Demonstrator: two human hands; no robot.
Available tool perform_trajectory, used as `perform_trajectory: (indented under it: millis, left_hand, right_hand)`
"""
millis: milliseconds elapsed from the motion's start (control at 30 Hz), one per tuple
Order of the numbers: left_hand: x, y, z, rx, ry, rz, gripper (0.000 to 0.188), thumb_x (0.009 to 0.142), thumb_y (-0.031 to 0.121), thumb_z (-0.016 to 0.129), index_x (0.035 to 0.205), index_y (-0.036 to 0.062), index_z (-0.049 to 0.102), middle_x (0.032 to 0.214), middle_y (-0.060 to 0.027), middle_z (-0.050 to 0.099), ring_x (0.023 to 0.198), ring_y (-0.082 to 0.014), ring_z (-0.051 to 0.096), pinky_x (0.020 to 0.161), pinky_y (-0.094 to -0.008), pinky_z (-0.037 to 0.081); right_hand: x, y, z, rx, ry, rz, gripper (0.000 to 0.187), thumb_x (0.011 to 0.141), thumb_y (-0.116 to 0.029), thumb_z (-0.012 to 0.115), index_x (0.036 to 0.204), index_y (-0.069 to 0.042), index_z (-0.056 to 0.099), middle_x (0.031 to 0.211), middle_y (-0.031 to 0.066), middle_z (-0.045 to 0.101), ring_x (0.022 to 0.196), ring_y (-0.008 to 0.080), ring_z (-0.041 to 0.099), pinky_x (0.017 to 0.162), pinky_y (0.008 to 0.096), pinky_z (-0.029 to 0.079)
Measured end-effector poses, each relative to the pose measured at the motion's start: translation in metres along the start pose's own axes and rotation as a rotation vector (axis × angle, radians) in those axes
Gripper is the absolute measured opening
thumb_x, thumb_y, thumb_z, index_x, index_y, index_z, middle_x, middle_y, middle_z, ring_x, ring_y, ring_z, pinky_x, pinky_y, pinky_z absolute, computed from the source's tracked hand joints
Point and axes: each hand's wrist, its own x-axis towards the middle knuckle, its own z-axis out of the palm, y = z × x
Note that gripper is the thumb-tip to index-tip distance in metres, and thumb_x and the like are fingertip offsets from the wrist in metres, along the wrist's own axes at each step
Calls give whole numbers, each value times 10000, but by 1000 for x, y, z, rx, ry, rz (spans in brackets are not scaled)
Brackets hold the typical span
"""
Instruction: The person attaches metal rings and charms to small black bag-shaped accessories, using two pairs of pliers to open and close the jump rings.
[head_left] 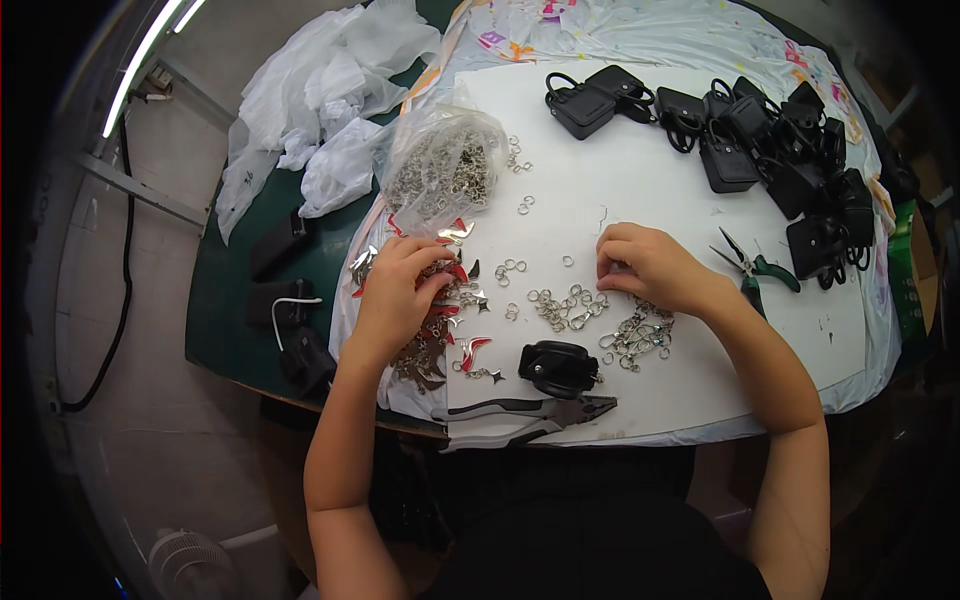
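- White board point(640, 185) on a green table point(225, 330) sets our scene; clock directions run from the frame's centre.
- At 9 o'clock, we see the left hand point(400, 290) curled over red-and-silver pendants point(474, 352); we cannot tell whether it grips one.
- At 3 o'clock, the right hand point(650, 265) bunches its fingers beside metal clasps point(635, 340); any hold is hidden from us.
- By our judgement, much is left: some pendants appear to carry links, while many clasps lie loose.
- We count two pairs of pliers: grey-handled pliers point(530, 410) at 5 o'clock, green-handled pliers point(775, 272) at 3.
- One black case point(555, 368) sits alone between 4 and 5; over ten black pouches point(730, 160) crowd 2 o'clock, overlapping too much for exact tally.
- One clear bag point(445, 165) of metal pieces lies near 12; pendants and clasps defy our count.
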Motion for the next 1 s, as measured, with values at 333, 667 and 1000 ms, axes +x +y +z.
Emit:
perform_trajectory:
  millis: [333, 667, 1000]
  left_hand:
    - [22, 9, -6, 226, -272, 93, 217, 756, 131, 803, 944, 90, 703, 1004, -63, 659, 985, -283, 582, 888, -374, 463]
    - [8, 41, -19, -1126, 67, -365, 127, 1015, 148, 581, 1047, 31, 540, 921, -111, 699, 850, -176, 700, 775, -317, 597]
    - [-7, 80, -25, -1198, -2, -331, 138, 985, 113, 621, 1020, 16, 529, 960, -151, 691, 867, -201, 713, 756, -330, 637]
  right_hand:
    - [-15, -33, 12, 559, 306, 324, 62, 890, -15, 694, 903, 45, 695, 786, 74, 707, 707, 92, 665, 653, 225, 539]
    - [-8, -67, 1, 493, 303, 41, 69, 863, 9, 718, 928, 32, 713, 915, 96, 732, 804, 111, 692, 738, 250, 562]
    - [6, -102, -3, 861, 98, 190, 111, 860, -13, 740, 963, 27, 736, 887, 64, 735, 829, 103, 692, 767, 239, 565]
